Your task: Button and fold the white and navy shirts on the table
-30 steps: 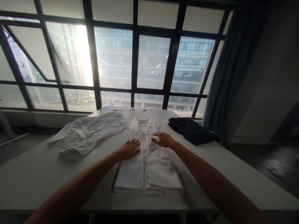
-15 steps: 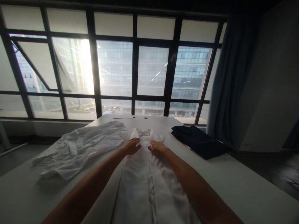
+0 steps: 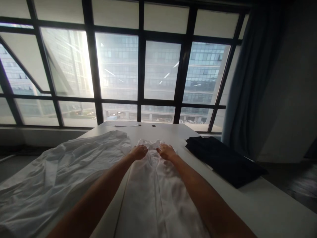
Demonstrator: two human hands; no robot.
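A white garment (image 3: 142,191) lies lengthwise before me on the white table, a long line running down its middle. At its far end, where the cloth is bunched, my left hand (image 3: 139,152) is closed on the left side of the fabric with curled fingers. Opposite it, my right hand (image 3: 167,152) grips the right side, its thumb pointing inward. A short stretch of crumpled cloth shows between the two hands. Both forearms stretch forward over the garment and cover parts of its sides.
Another white garment (image 3: 66,165) is spread, wrinkled, on the left of the table (image 3: 247,205). A dark folded cloth (image 3: 223,158) lies at the right edge. Beyond the far edge stand large framed windows (image 3: 160,71), with a blue curtain (image 3: 250,82) to the right.
My fingers have gone from lying on the fabric to being curled on it. The raised flaps at the far end now sit lower. The view has come closer to the table.
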